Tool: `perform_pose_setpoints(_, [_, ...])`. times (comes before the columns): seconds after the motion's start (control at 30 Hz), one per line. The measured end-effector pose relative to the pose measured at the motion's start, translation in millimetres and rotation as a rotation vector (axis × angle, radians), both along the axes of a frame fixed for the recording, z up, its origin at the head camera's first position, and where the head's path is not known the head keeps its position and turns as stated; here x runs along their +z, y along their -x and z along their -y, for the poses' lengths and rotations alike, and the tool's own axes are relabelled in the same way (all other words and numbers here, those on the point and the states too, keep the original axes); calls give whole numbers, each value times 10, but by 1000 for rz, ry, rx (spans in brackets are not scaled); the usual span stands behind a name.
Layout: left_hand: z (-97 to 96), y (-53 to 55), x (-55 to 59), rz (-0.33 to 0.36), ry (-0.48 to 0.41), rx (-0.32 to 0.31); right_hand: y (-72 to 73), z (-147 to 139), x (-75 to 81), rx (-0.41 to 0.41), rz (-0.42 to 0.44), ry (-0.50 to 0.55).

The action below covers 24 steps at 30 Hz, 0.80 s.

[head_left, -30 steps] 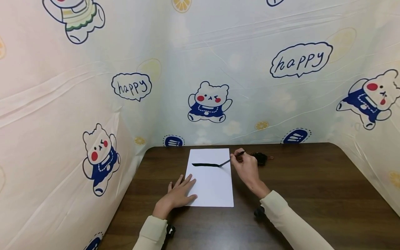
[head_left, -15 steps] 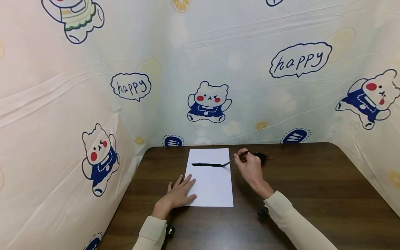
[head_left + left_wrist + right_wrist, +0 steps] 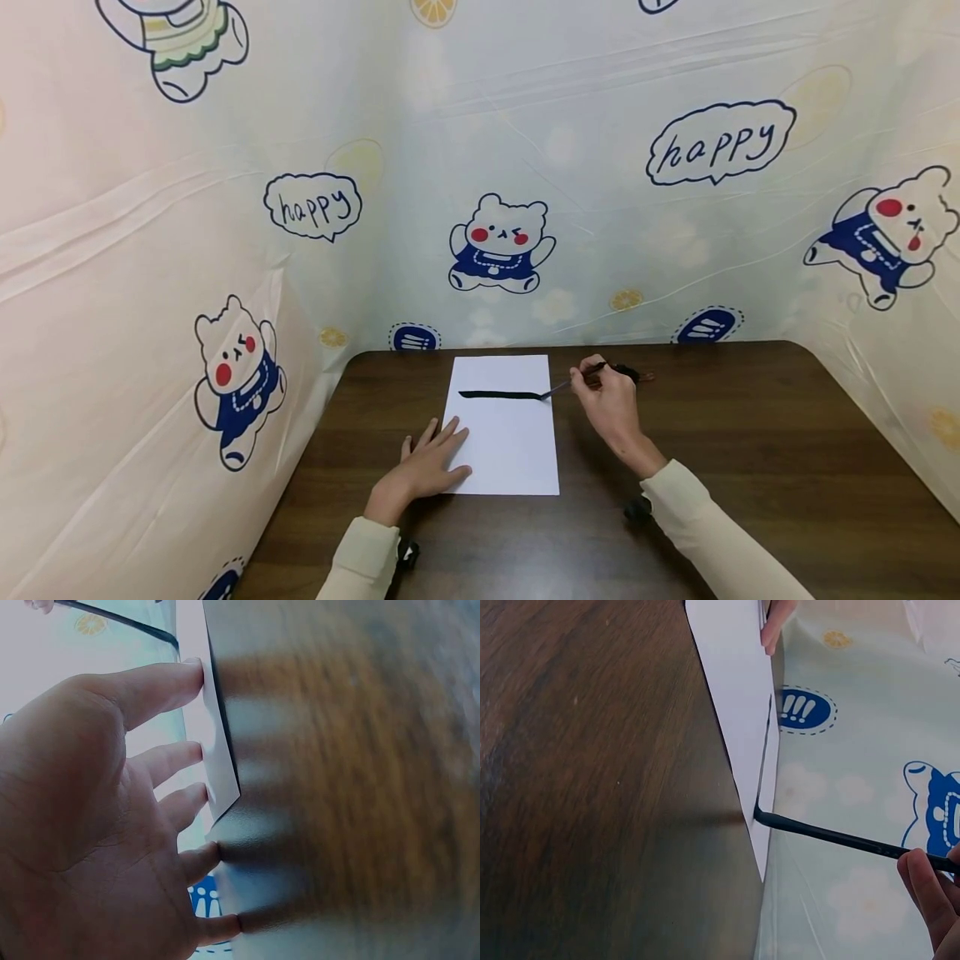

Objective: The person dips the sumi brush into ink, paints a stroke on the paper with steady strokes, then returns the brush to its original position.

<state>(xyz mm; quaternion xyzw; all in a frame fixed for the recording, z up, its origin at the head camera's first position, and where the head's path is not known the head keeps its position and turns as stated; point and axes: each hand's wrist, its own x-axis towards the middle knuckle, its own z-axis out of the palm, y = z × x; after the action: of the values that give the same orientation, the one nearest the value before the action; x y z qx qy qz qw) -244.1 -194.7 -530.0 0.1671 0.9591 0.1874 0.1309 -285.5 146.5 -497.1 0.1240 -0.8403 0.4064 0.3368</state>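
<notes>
A white sheet of paper lies on the table, with a thick black stroke running across its upper part. My right hand, just off the sheet's right edge, pinches a slim dark brush. In the right wrist view the brush tip touches the paper at the stroke's end, close to the edge. My left hand rests spread at the paper's lower left. Seen from the left wrist, its thumb and nearer fingers touch the sheet, while the outer fingertips are on the wood.
The dark wooden table has a printed curtain around its back and sides. Behind my right hand lies a small black object with a reddish end, partly hidden.
My right hand has moved to the right with the brush, and the black stroke has grown longer toward the paper's right edge. The left hand has stayed in place.
</notes>
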Motion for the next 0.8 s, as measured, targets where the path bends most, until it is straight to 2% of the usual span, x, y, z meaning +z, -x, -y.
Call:
perform_pose_setpoints(0.33, [-11, 12, 27, 3, -4, -6, 2, -37, -1, -26, -21, -18])
perform_pose_setpoints(0.8, [2, 11, -16, 4, 1, 1, -24, -16, 22, -31, -52, -21])
